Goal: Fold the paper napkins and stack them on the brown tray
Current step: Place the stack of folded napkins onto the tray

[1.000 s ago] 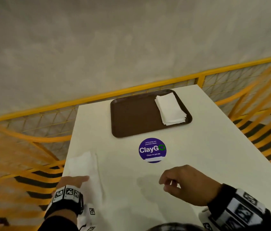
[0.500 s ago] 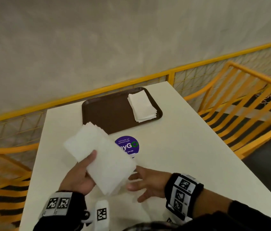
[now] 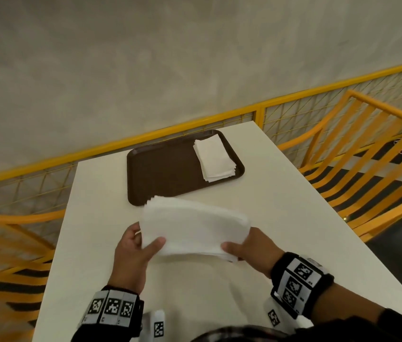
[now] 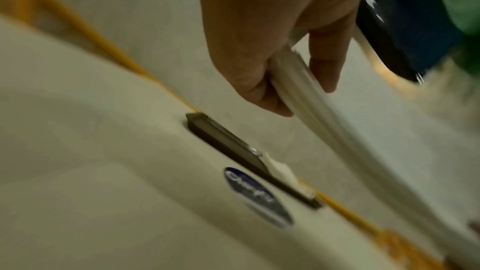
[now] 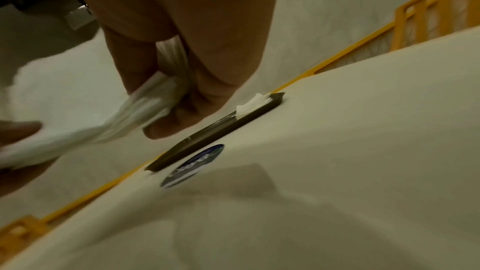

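A thick wad of white paper napkins (image 3: 192, 227) hangs above the white table, held between both hands. My left hand (image 3: 137, 248) grips its left edge, thumb on top and fingers underneath. My right hand (image 3: 249, 250) pinches its right near corner. The left wrist view shows the napkin wad (image 4: 306, 106) clamped between thumb and fingers; the right wrist view shows the same napkin wad (image 5: 145, 108) squeezed in the fingers. Farther back lies the brown tray (image 3: 165, 171), with a pile of folded napkins (image 3: 216, 160) at its right end.
The white table (image 3: 281, 218) carries a round purple sticker (image 5: 193, 164), hidden by the napkins in the head view. A yellow mesh railing (image 3: 293, 112) runs behind the table. Yellow slatted seats (image 3: 367, 154) flank it on both sides.
My left hand lifted the napkin wad off the table's left side and carried it to the middle. My right hand came over and took hold of its right edge.
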